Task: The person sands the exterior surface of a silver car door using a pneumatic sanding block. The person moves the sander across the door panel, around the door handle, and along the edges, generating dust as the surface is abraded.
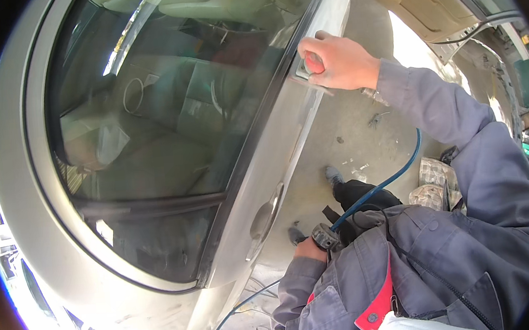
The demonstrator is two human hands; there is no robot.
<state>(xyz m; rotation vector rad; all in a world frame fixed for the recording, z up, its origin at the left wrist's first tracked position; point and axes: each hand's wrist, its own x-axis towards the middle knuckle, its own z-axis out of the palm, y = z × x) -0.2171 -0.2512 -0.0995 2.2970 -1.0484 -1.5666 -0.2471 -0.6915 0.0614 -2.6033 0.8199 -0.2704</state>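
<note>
R hand (339, 64) clamps a red sanding block (313, 64) on the car door (277, 164) edge; L hand (310, 249) fisted round an air tool (326, 237) w/ blue hose (391, 176) trailing behind it; best keep the block flat, strokes along the edge

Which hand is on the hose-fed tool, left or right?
The left hand, low by the jacket, holds the tool with the blue hose attached. The right hand is raised, pressing a small red-orange pad against the car door.

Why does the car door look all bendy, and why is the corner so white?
Head view: the fisheye lens bows the silver car door and leaves a black rim; daylight washes the lower left corner out to white; the tinted door window mirrors bright streaks over the seats; the right hand is sharp, the left hand on a tool with a blue hose is dimmer.
</note>
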